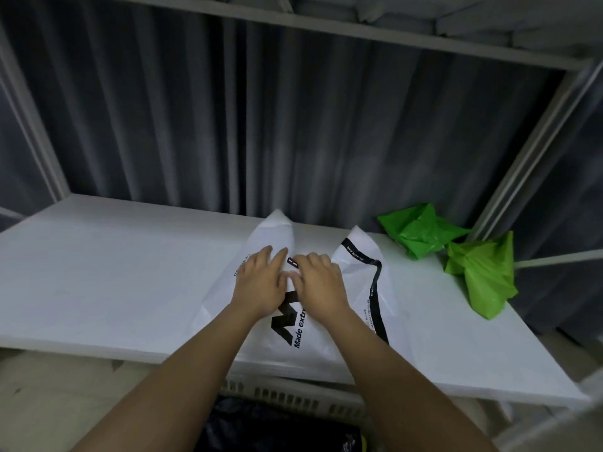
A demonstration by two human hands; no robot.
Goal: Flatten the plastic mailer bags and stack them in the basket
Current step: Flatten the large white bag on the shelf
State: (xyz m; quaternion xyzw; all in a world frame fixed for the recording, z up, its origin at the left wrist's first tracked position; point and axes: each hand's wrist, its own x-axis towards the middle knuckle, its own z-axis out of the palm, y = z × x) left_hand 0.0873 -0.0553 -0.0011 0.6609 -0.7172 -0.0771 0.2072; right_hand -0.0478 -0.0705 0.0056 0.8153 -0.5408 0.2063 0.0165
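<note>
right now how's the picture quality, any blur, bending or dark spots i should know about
Head view: dim, flat light, only soft shadows; wide-angle bending curves the shelf frame and table edge; the left hand and right hand on the white bag look slightly soft, its small print unreadable; the green bags show mild sheen; the basket below sits in deep shadow.

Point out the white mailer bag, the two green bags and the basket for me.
white mailer bag [321,334]: head view, printed lower panel.
green bags [421,234]: head view, crumpled middle of the farther one.
basket [284,393]: head view, slotted rim under the table edge.
</note>
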